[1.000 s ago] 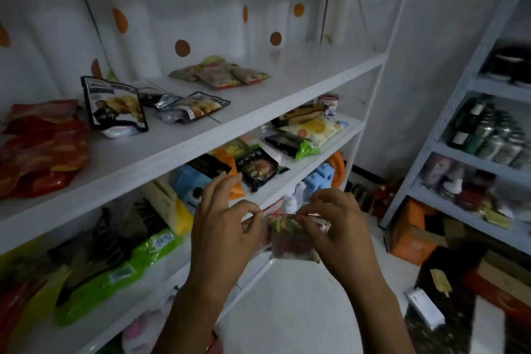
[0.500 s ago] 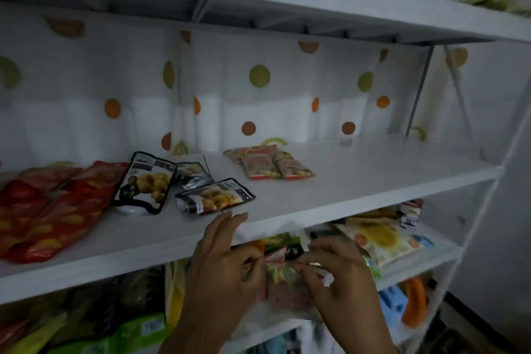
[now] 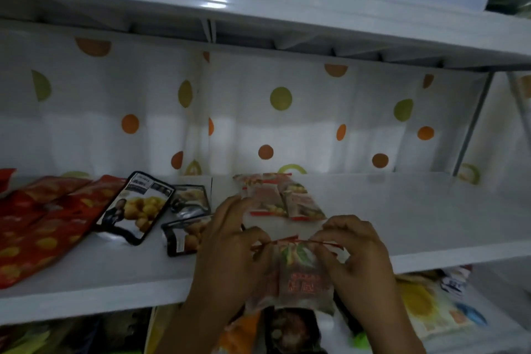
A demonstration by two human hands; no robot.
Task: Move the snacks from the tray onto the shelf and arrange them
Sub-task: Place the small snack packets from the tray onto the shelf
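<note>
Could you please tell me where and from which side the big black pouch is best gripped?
Probably its near bottom edge, pinched from the front of the shelf: the big black pouch lies flattish with that edge toward you, while red bags crowd its left and smaller pouches its right.

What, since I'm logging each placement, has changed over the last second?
Left hand and right hand lifted the snack packet from lower-shelf height to the front edge of the shelf, still pinching its top seal. The similar packets and black pouches there lie unmoved.
</note>
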